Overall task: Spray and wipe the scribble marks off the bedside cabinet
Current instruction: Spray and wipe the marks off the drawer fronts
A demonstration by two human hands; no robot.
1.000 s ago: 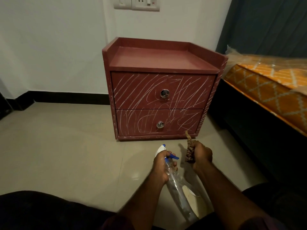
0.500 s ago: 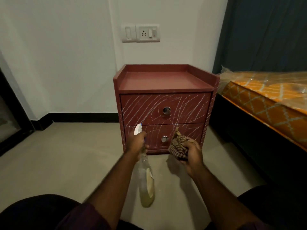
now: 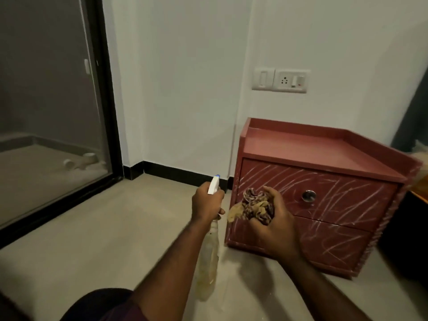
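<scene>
One reddish-brown wooden bedside cabinet is seen standing on the beige tiled floor at the right, its back near the white wall. Two drawer fronts are counted: an upper drawer and a lower drawer. Both are covered with white scribble marks, which are also seen along the right front edge. One round metal knob is visible on the upper drawer; any knob on the lower drawer is hidden behind the right hand.

Two hands are in view, both held in front of the cabinet's left end. One clear plastic spray bottle holding yellowish liquid is gripped by the left hand, with the fingers curled around its neck below the white trigger head. The bottle body hangs down toward the near side and is blurred. One crumpled brown patterned cloth is held by the right hand, with the fingers clamped around it. Whether the cloth touches the drawer front cannot be determined.

Two white switch plates are mounted side by side on the wall above the cabinet. One black-framed glass door is located at the far left. A pale blurred shape at the right is cut off and cannot be identified.
</scene>
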